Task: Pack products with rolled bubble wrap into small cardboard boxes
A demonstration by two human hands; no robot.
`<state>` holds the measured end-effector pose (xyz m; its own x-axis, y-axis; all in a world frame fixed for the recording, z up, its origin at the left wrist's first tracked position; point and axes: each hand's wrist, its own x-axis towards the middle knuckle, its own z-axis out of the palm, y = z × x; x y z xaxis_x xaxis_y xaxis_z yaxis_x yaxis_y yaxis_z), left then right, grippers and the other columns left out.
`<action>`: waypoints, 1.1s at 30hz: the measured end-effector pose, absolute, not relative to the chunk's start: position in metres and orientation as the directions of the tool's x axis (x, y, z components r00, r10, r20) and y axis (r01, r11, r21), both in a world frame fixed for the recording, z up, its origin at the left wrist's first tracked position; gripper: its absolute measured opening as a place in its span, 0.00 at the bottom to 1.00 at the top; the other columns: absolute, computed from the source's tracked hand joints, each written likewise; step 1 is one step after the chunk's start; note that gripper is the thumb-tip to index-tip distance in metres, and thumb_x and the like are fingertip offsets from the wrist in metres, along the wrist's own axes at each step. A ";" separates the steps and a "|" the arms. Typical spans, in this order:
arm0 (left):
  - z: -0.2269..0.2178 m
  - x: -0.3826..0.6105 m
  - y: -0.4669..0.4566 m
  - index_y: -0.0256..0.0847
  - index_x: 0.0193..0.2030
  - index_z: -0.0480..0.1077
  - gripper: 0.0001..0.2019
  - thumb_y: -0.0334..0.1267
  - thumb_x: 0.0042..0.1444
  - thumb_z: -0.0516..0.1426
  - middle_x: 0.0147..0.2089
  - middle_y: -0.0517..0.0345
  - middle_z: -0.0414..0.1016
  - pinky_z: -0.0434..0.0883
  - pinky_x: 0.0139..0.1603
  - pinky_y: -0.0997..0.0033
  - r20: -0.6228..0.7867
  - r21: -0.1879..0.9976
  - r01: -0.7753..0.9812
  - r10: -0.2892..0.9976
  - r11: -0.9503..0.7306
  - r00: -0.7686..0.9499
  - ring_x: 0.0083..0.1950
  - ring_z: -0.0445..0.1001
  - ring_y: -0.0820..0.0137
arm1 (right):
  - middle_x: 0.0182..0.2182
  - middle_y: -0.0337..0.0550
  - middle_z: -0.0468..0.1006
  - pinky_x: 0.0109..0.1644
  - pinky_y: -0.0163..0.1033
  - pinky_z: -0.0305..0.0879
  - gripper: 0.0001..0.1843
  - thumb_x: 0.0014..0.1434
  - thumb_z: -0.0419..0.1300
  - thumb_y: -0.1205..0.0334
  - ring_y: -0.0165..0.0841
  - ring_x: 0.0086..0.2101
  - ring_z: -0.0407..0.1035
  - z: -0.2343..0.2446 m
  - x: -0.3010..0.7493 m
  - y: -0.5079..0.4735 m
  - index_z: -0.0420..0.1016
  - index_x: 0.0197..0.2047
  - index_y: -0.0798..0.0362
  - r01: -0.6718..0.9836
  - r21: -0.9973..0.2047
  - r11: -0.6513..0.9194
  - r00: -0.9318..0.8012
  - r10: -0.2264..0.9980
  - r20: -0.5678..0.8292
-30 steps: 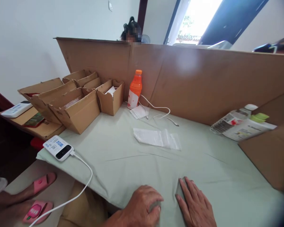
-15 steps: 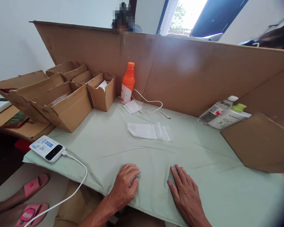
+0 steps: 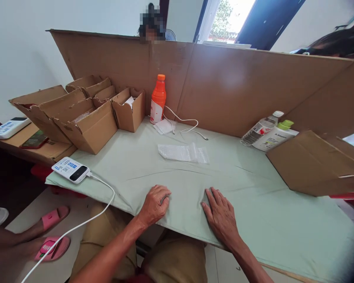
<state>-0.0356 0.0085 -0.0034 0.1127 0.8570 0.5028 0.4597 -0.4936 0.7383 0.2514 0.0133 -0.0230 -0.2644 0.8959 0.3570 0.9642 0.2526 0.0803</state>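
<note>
My left hand [image 3: 153,205] rests on the pale green cloth [image 3: 177,212] near the table's front edge. Its fingers are curled into a loose fist, and nothing shows in it. To its right, my right hand [image 3: 221,214] lies palm down and flat on the cloth, fingers stretched out, with nothing under it that I can see. Beyond both hands is a clear plastic bag [image 3: 179,152], the thing nearest to them. Neither hand touches it.
Cardboard boxes [image 3: 97,129] stand at left, behind a white power bank [image 3: 71,169] with a cable. An orange bottle [image 3: 158,100] stands by the cardboard wall [image 3: 224,86]. Right: a clear bottle [image 3: 261,129], a white bottle [image 3: 274,138] and a cardboard box [image 3: 309,165]. Someone's pink slippers [image 3: 51,248] show below.
The camera view has shifted, so the table and hands appear higher and more of my legs shows. Both hands keep their place and pose on the cloth.
</note>
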 end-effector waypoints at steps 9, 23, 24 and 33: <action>-0.005 -0.048 0.011 0.40 0.43 0.77 0.13 0.28 0.53 0.56 0.46 0.50 0.82 0.74 0.57 0.58 0.315 0.894 0.344 0.948 -0.286 -0.032 0.50 0.78 0.62 | 0.67 0.57 0.66 0.65 0.57 0.57 0.28 0.72 0.44 0.52 0.50 0.66 0.58 -0.006 0.236 0.010 0.65 0.68 0.53 0.973 -0.024 0.230 -0.219 0.948 0.233; -0.010 -0.055 0.021 0.34 0.48 0.75 0.16 0.28 0.52 0.55 0.43 0.49 0.83 0.76 0.52 0.64 0.213 0.970 0.149 0.966 -0.191 -0.147 0.45 0.81 0.65 | 0.68 0.58 0.64 0.66 0.55 0.54 0.29 0.72 0.45 0.52 0.50 0.67 0.56 -0.001 0.224 0.006 0.64 0.69 0.57 0.981 -0.027 0.191 -0.183 0.965 0.190; -0.010 -0.055 0.021 0.34 0.47 0.75 0.16 0.28 0.52 0.55 0.42 0.49 0.83 0.76 0.52 0.64 0.211 0.970 0.149 0.966 -0.190 -0.147 0.45 0.81 0.65 | 0.68 0.58 0.64 0.66 0.54 0.54 0.29 0.72 0.45 0.51 0.50 0.67 0.56 -0.001 0.224 0.006 0.64 0.69 0.57 0.982 -0.027 0.189 -0.181 0.965 0.190; -0.007 -0.056 0.021 0.36 0.45 0.75 0.15 0.27 0.51 0.55 0.41 0.52 0.83 0.76 0.52 0.64 0.215 0.970 0.144 0.967 -0.195 -0.139 0.43 0.80 0.67 | 0.67 0.57 0.66 0.66 0.53 0.55 0.29 0.72 0.45 0.51 0.49 0.66 0.58 -0.001 0.222 0.006 0.66 0.67 0.57 0.984 -0.030 0.175 -0.165 0.964 0.210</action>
